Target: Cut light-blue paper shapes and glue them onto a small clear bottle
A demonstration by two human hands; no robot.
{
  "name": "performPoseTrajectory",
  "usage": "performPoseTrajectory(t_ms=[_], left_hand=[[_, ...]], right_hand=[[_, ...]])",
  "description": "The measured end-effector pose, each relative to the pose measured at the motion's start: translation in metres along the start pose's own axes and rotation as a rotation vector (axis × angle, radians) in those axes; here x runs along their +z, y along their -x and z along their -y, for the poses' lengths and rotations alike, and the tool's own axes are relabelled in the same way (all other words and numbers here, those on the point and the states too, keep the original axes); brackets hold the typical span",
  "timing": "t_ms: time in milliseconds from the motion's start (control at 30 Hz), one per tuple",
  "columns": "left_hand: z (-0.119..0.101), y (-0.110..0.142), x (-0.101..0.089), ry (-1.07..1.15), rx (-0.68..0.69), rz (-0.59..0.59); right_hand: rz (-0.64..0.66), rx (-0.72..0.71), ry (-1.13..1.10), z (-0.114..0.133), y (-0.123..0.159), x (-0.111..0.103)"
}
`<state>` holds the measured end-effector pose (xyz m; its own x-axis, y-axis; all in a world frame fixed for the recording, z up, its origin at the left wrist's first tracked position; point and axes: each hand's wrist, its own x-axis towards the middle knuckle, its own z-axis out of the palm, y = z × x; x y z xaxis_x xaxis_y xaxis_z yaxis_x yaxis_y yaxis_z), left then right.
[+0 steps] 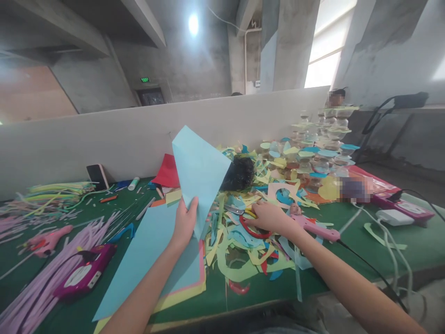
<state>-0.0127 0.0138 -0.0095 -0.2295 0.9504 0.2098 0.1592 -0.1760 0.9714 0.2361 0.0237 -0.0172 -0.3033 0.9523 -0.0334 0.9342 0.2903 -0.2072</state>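
Observation:
My left hand [185, 221] is closed on a light blue sheet of paper [200, 171], which stands raised and bent above a stack of coloured paper [146, 260]. Over the pile of scraps, my right hand [269, 217] has its fingers around the handles of a pair of scissors [255, 230] with red and yellow grips. The blades point left and lie low among the scraps. Part of the handles is covered by my fingers. Just right of that hand rests a pink glue gun [318, 227]. Cut paper scraps [239, 266] surround the scissors.
Plastic cups topped with paper discs [320, 155] stand at the back right. Purple strips [76, 250], a magenta power strip [85, 271] and another pink glue gun [48, 241] lie at left. A phone [98, 177] leans on the partition [104, 139]. White cables [389, 246] trail at right.

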Motion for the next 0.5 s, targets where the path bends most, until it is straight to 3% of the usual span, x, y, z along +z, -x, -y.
performPoseTrajectory(t_ms=[200, 400, 500], left_hand=[[0.003, -0.008, -0.002, 0.049, -0.024, -0.053], [0.004, -0.014, -0.006, 0.101, -0.173, -0.13], [0.005, -0.019, -0.011, 0.116, -0.164, -0.19]], right_hand=[[0.008, -0.018, -0.057, 0.0, -0.001, 0.0], [0.003, 0.091, -0.325, 0.0, -0.002, -0.005], [-0.036, 0.101, -0.435, -0.005, -0.005, -0.007]])
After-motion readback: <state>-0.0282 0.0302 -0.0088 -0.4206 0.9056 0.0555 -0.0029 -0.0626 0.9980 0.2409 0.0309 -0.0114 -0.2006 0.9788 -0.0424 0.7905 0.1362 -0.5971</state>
